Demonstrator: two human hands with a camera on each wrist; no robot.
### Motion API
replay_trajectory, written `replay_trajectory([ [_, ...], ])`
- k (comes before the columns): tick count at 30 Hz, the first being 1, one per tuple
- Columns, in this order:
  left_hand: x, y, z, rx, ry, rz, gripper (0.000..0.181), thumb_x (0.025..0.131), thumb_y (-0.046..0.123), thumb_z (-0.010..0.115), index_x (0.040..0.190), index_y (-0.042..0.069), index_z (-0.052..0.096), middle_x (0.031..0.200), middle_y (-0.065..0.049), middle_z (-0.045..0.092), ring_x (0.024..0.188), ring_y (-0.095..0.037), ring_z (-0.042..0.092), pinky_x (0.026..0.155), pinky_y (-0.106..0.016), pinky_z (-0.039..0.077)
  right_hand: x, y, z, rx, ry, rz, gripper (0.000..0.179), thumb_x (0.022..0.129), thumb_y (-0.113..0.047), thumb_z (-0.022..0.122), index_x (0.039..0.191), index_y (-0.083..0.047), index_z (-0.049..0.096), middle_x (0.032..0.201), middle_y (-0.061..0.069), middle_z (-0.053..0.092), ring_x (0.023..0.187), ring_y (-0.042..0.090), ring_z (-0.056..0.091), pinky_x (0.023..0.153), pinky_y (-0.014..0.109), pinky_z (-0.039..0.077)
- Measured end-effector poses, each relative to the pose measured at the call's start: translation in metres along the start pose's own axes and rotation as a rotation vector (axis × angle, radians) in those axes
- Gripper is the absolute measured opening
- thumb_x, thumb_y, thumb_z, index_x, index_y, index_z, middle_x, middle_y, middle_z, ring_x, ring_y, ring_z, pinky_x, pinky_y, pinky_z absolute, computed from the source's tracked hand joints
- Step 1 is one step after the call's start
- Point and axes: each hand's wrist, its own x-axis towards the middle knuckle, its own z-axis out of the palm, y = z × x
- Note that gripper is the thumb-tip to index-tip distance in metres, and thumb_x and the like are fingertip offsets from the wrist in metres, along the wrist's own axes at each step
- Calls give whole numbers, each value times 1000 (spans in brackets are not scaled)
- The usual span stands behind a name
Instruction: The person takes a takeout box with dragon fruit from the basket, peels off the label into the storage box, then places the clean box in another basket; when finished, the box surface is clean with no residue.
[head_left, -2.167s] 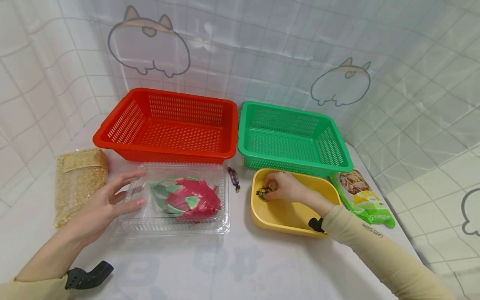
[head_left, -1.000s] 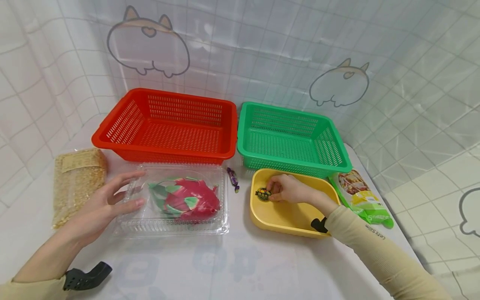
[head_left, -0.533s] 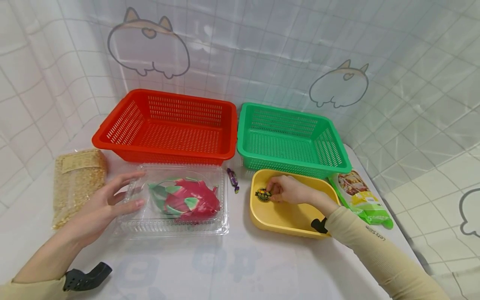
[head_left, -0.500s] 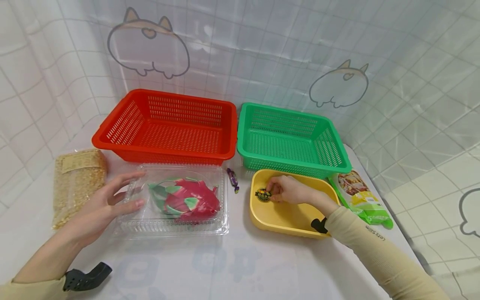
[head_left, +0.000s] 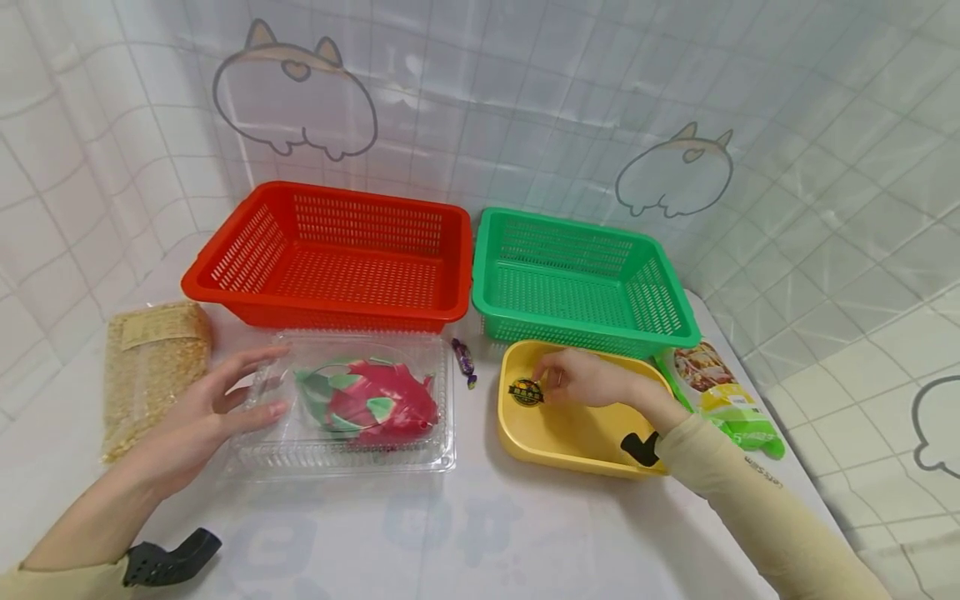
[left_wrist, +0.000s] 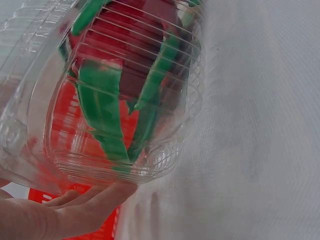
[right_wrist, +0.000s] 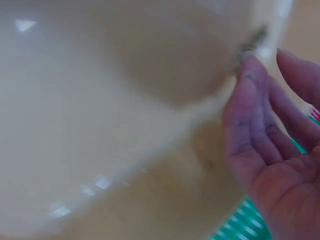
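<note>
Inside the shallow yellow container (head_left: 592, 429), my right hand (head_left: 592, 379) is low over the left end, fingers loosely bent. Right beside its fingertips lies a round black-and-gold sticker (head_left: 526, 392) on the container floor. In the right wrist view the thumb and fingers stand apart, with the blurred dark sticker (right_wrist: 250, 47) just past one fingertip. My left hand (head_left: 202, 412) rests against the left end of a clear plastic clamshell box (head_left: 273, 454), fingers spread and mostly straight. A pink and green dragon fruit (head_left: 386, 404) lies in that box.
A red basket (head_left: 360, 317) and a green basket (head_left: 592, 329) stand side by side at the back. A bag of grain-like food (head_left: 153, 375) lies at the left. A purple wrapped candy (head_left: 463, 358) lies mid-table; a green food packet (head_left: 720, 392) lies at the right.
My right hand has drawn slightly rightward and up from the sticker, which now shows fully where fingers earlier covered part of it. The left hand and clamshell box stay put.
</note>
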Motion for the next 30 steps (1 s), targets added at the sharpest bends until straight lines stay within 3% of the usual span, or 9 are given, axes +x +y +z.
replay_trajectory([
  [2, 0, 0, 0, 9, 2, 8, 67, 98, 21, 63, 156, 29, 31, 155, -2, 28, 135, -22, 28, 99, -12, 34, -5, -7, -7, 22, 2, 21, 28, 92, -6, 67, 118, 1, 63, 89, 2, 69, 78, 11, 61, 72, 27, 52],
  [4, 0, 0, 0, 19, 8, 20, 66, 98, 20, 63, 155, 29, 32, 153, 0, 30, 132, -15, 31, 84, -3, 34, -9, -15, -15, 54, 21, 49, 28, 94, -9, 66, 121, 0, 63, 91, 3, 69, 80, 14, 62, 74, 30, 52],
  [8, 1, 0, 0, 17, 15, 32, 66, 97, 19, 64, 155, 29, 33, 152, 3, 32, 128, -5, 32, 84, -1, 32, -17, -31, -24, 163, 103, 95, 31, 96, -16, 66, 123, -2, 63, 99, 4, 68, 90, 19, 65, 81, 36, 55],
  [13, 1, -1, 0, 10, 12, 30, 66, 98, 19, 63, 155, 29, 33, 151, 4, 32, 128, -6, 33, 84, -3, 33, -20, -50, -24, 335, 194, 116, 35, 97, -23, 66, 127, -5, 62, 112, 8, 66, 99, 23, 66, 91, 40, 55],
  [15, 1, 0, 0, 1, 8, 16, 66, 98, 20, 63, 155, 30, 33, 153, 2, 30, 129, -11, 33, 104, -15, 35, -20, -58, -22, 387, 221, 114, 36, 97, -25, 67, 128, -8, 61, 116, 9, 65, 103, 25, 66, 94, 42, 54],
  [17, 1, 0, 0, -12, 3, 8, 66, 98, 20, 63, 155, 30, 32, 154, 2, 29, 131, -13, 32, 117, -35, 30, -20, -67, -20, 429, 244, 117, 37, 97, -26, 67, 130, -11, 60, 120, 10, 64, 107, 25, 65, 97, 43, 53],
  [20, 2, 0, 0, -29, 2, 1, 66, 98, 20, 63, 156, 31, 32, 155, 2, 28, 132, -12, 30, 113, -70, 18, -19, -82, -16, 478, 269, 122, 40, 96, -28, 68, 133, -17, 57, 127, 7, 62, 114, 23, 63, 100, 43, 51],
  [24, 2, -1, 0, -20, 9, 1, 66, 98, 20, 63, 155, 31, 32, 154, 3, 29, 131, -9, 29, 114, -70, 17, -13, -99, -8, 532, 274, 108, 44, 96, -29, 67, 137, -19, 52, 134, 4, 57, 123, 22, 58, 102, 42, 51],
  [30, 3, -1, 0, -15, 4, -21, 67, 97, 22, 64, 156, 32, 32, 156, -2, 26, 134, -22, 28, 108, -75, 21, 0, -118, 11, 539, 261, 97, 49, 96, -30, 67, 140, -23, 49, 140, -3, 52, 132, 21, 51, 101, 42, 51],
])
